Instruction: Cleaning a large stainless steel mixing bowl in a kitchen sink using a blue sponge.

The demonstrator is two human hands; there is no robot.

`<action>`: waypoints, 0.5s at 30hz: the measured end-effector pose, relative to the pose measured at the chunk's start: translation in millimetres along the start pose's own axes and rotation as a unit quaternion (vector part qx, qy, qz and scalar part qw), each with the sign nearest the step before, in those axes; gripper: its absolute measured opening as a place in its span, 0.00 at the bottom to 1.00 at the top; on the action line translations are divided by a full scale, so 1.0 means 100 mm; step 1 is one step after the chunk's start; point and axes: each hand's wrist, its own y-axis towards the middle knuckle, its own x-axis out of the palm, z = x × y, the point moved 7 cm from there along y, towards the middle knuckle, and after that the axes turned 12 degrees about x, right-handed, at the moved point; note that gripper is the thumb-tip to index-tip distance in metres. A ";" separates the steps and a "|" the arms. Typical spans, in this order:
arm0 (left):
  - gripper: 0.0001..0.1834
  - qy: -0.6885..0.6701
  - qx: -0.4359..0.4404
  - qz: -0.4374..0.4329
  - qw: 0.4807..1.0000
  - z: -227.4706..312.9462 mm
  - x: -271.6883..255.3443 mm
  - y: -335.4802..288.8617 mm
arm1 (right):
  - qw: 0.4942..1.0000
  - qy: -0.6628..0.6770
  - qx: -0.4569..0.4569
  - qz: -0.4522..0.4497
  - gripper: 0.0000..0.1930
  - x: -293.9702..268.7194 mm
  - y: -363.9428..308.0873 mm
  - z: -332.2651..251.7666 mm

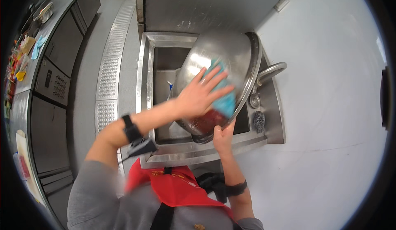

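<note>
A large shiny steel basin (200, 57) is tilted on its side over the sink (142, 90), its wide rim toward the right. My left hand (202, 94) lies across its curved wall with fingers spread, pressing a blue cloth (222, 96) against the metal. The cloth is blurred and partly covered by the fingers. At the near part of the rim, my right hand (224, 137) grips the basin with the thumb on the visible side; its other fingers are mostly hidden. Red from my apron (173, 184) reflects in the basin's lower wall.
A curved faucet (273, 69) and a grey scouring pad (258, 122) are at the sink's right side. A steel panel (206, 7) rises behind, and a white wall (326, 98) stands right. Leftward are a floor drain grate (109, 77) and a steel counter (57, 11) with assorted items.
</note>
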 end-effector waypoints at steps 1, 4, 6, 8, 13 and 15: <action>0.34 -0.009 0.003 0.027 1.000 -0.12 -0.05 0.23 | 1.000 -0.008 0.021 -0.006 0.28 0.00 -0.06 0.09; 0.29 0.003 -0.024 0.030 0.999 -0.63 0.04 0.81 | 0.997 -0.071 -0.005 0.008 0.27 0.04 -0.19 0.22; 0.27 -0.040 -0.181 -0.096 0.978 -1.12 0.13 1.00 | 0.996 -0.079 0.045 -0.003 0.26 0.08 -0.29 0.37; 0.27 -0.048 -0.204 -0.068 0.975 -1.28 0.12 0.98 | 0.995 -0.089 0.048 -0.003 0.25 0.06 -0.33 0.40; 0.31 0.000 -0.044 0.027 0.999 -0.55 0.05 0.47 | 0.997 -0.028 0.053 -0.038 0.19 -0.15 -0.04 0.04; 0.38 0.008 -0.006 -0.017 1.000 -0.03 -0.02 0.18 | 0.998 0.041 0.041 -0.028 0.18 -0.32 0.26 -0.24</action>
